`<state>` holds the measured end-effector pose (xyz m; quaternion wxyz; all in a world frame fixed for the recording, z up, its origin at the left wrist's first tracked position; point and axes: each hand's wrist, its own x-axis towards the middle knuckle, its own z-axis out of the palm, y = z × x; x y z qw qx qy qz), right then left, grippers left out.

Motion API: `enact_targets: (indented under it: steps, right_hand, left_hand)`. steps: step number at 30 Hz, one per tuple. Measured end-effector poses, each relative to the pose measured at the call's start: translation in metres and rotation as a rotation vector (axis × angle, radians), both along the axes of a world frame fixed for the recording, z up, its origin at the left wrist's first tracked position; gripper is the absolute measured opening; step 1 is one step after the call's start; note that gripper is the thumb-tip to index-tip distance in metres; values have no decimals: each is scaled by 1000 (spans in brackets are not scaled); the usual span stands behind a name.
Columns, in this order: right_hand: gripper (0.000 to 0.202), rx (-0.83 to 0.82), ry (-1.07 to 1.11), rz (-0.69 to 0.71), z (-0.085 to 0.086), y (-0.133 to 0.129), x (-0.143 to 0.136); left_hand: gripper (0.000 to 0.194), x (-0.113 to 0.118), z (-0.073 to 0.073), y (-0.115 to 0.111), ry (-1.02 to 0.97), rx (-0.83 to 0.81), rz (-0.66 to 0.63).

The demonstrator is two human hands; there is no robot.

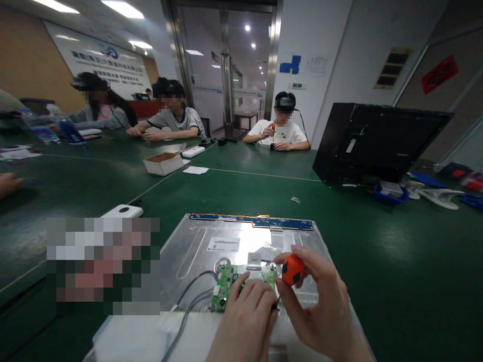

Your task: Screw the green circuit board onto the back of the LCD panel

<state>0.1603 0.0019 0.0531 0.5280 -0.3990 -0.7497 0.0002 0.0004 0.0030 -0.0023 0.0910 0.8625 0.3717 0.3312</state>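
Observation:
My right hand grips the orange-and-black handle of a screwdriver between thumb and fingers. A short dark piece of its shaft shows low beside my left hand; the tip is hidden. My left hand lies over a green circuit board, index finger a little apart and its other fingertips out of sight. That board sits on the silver metal back of a flat display panel. A long blue circuit strip runs along the panel's far edge. Grey cables lead from the board's left side.
Whitish sheeting covers the panel's near part. On the green table stand an open cardboard box, a white device and, far right, a black monitor beside a blue tray. Several people sit around the table.

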Motion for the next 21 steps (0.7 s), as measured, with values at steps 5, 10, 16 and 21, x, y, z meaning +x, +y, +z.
enact_targets:
  steps: [5,10,16,21]
  right_hand:
    - [51,-14,20,29,0,-2,1]
    - [48,-6,-24,72,9,-1,1]
    - [50,-9,-91,-28,7,-3,3]
    - [51,1,-116,-47,6,-4,4]
  left_hand:
    - [21,0,2,0,13,-8,3]
    - [20,0,4,0,-4,-36,-14]
    - [22,4,-4,1,-69,17,24]
    - [22,5,-5,1,-59,-7,12]
